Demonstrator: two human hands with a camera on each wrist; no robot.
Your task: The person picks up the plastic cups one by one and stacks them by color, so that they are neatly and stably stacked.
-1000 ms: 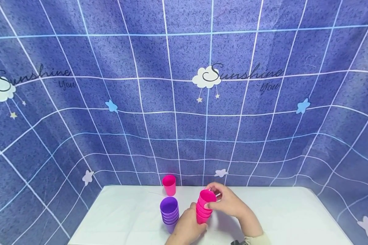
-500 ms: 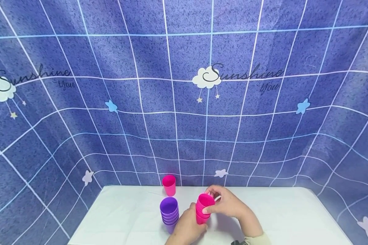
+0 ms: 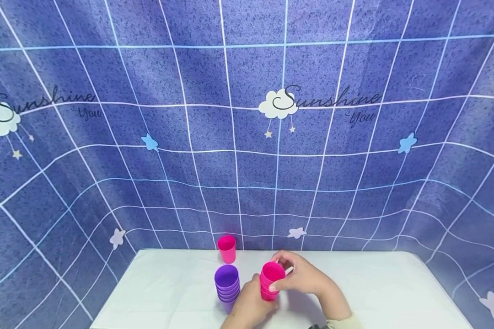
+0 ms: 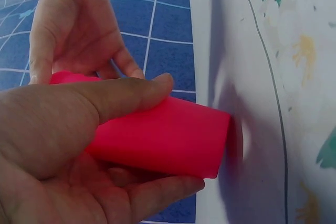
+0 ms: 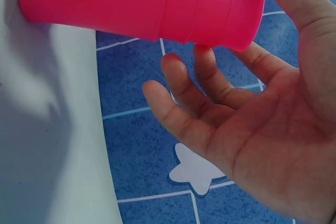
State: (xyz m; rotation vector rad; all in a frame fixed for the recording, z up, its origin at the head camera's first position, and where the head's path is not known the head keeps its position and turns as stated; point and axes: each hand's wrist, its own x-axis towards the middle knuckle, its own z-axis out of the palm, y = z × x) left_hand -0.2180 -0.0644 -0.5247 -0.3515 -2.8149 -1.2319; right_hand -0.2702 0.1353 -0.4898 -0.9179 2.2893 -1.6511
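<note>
Nested pink plastic cups [image 3: 273,272] form an upright stack at the front middle of the table in the head view. My left hand [image 3: 251,301] grips the lower part, thumb along one side and fingers round the other, as the left wrist view shows on the bottom cup [image 4: 163,135]. At the top, my right hand [image 3: 302,276] pinches the upper cups near the rim between thumb and index finger. In the right wrist view its other fingers [image 5: 178,114] are loosely bent, and several stacked rims show close together. The stack's base is partly hidden by the left hand.
Left of my left hand stands a stack of several purple cups [image 3: 227,283]. A single pink cup [image 3: 227,249] stands behind it near the back edge of the white-covered table [image 3: 169,283]. A blue gridded curtain [image 3: 247,173] rises behind the table and along both sides.
The pink stack has become shorter as the top cups sank into those below. My right hand has come down and slightly left with them; the left hand keeps its grip, shifting slightly left.
</note>
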